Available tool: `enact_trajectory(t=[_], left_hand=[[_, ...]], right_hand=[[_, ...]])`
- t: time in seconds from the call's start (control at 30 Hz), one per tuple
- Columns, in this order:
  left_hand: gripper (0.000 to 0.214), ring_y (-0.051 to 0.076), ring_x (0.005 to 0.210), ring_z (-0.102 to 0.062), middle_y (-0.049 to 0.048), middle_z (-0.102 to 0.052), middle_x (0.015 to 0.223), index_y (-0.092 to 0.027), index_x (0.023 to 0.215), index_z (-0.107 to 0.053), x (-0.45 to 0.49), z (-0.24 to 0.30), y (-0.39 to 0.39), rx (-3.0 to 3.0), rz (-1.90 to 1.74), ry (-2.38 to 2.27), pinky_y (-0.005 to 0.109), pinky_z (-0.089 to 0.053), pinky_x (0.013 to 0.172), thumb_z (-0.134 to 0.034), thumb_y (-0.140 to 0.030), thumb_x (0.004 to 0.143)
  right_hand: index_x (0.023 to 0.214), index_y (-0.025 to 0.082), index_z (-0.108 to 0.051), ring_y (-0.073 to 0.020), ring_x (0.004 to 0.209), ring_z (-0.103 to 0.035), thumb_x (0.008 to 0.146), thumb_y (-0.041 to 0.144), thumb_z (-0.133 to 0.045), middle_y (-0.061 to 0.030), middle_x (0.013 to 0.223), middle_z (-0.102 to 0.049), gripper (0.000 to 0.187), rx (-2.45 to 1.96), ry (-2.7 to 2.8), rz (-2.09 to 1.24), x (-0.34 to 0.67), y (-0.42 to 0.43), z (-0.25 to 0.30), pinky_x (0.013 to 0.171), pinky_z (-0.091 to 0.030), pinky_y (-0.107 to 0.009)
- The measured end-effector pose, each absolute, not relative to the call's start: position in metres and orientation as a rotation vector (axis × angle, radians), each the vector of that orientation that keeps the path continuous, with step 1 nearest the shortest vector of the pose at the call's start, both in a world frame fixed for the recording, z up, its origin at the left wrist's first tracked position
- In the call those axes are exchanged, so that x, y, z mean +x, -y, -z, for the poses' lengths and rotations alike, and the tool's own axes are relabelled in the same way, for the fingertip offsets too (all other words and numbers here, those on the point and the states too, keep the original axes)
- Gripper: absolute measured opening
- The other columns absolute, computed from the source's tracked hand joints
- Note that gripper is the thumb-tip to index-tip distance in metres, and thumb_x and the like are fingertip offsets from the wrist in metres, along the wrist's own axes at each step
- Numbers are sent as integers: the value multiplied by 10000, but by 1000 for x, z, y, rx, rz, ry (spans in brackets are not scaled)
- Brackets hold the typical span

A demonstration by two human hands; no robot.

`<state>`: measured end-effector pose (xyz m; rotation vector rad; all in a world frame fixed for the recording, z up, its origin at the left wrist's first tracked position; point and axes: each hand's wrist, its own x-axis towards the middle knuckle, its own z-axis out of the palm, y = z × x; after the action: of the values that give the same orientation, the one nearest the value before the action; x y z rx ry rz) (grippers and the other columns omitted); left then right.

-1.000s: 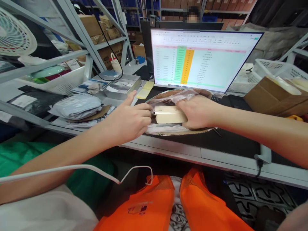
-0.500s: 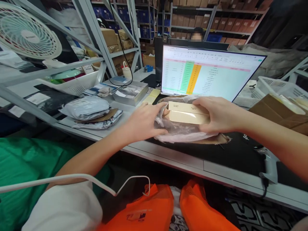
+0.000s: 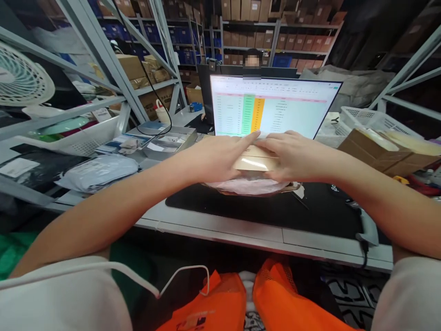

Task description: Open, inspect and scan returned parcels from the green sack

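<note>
Between my hands sits a small cream-coloured box [image 3: 257,163], resting on crumpled plastic wrapping [image 3: 250,186] with brown paper beneath it. My left hand [image 3: 223,158] lies over the box's left end, thumb low and fingers reaching across its top. From the other side my right hand [image 3: 292,156] grips the right end, fingertips close to those of my left. Much of the box is hidden under both hands. All of this is above a black desk mat [image 3: 234,211], in front of a lit monitor [image 3: 296,108] that displays a spreadsheet.
Plastic mailing bags [image 3: 99,172] and an open grey box [image 3: 172,142] stand at left, near a fan [image 3: 24,78]. A handheld scanner [image 3: 368,225], brown cartons [image 3: 375,149] and a white basket [image 3: 379,119] are at right. Behind the monitor is a person [image 3: 252,59].
My hands have drawn closer together over the box and cover more of its top. The camera view has shifted, so the fan and monitor appear farther left.
</note>
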<state>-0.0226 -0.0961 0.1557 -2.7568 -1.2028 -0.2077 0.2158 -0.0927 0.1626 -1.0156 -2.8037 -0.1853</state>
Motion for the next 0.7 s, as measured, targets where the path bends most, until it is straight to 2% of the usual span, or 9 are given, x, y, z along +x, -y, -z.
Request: enact_trajectory(t=[0.1, 0.2, 0.33, 0.47, 0.57, 0.63, 0.7], left_hand=[[858, 351, 1266, -611, 160, -598, 1461, -230, 1674, -192, -34, -152, 91, -2752, 216, 1174, 446, -474, 1042, -532, -532, 946], [862, 361, 1254, -614, 164, -625, 1411, -219, 1640, -289, -45, -153, 85, -2758, 336, 1135, 452, -475, 1058, -591, -555, 906], [839, 373, 1270, -603, 151, -620, 1411, -220, 1592, -373, -51, -166, 82, -2774, 431, 1031, 480, -472, 1086, -659, -527, 865], [765, 352, 1292, -582, 144, -578, 1473, -177, 1565, -394, -51, -193, 94, -2748, 478, 1003, 498, -466, 1107, -636, -485, 907], [685, 319, 1277, -585, 116, -596, 1461, -176, 1527, -445, -48, -208, 99, -2745, 462, 1018, 486, -462, 1118, -625, -453, 926], [639, 318, 1240, -611, 100, -634, 1410, -189, 1493, -500, -42, -211, 98, -2755, 411, 1012, 492, -481, 1095, -627, -436, 918], [628, 344, 1219, -634, 87, -665, 1348, -203, 1448, -559, -32, -211, 95, -2778, 378, 1020, 525, -497, 1069, -657, -465, 886]], right_hand=[[1542, 225, -466, -372, 1234, -598, 833, 403, -668, -141, 1424, -625, 759, -1024, 2688, 91, 239, 94, -146, 1054, -418, -508], [1589, 226, -385, -377, 1264, -590, 825, 433, -704, -144, 1457, -600, 853, -1048, 2500, -49, 250, 97, -132, 1043, -445, -494], [1549, 227, -419, -375, 1301, -566, 806, 433, -740, -150, 1448, -602, 835, -1052, 2388, -151, 249, 94, -114, 1055, -451, -501], [1511, 213, -464, -387, 1352, -523, 768, 428, -779, -158, 1472, -578, 836, -1078, 2424, -70, 246, 85, -105, 1140, -368, -558], [1494, 217, -493, -374, 1325, -547, 785, 444, -775, -143, 1453, -598, 797, -1056, 2498, -152, 253, 81, -116, 1133, -394, -550], [1567, 246, -410, -351, 1338, -546, 820, 505, -759, -128, 1502, -563, 865, -986, 2527, -293, 260, 84, -136, 1117, -437, -515], [1655, 241, -237, -332, 1404, -498, 843, 576, -743, -135, 1591, -463, 1014, -893, 2454, -310, 263, 93, -159, 1147, -427, -481]])
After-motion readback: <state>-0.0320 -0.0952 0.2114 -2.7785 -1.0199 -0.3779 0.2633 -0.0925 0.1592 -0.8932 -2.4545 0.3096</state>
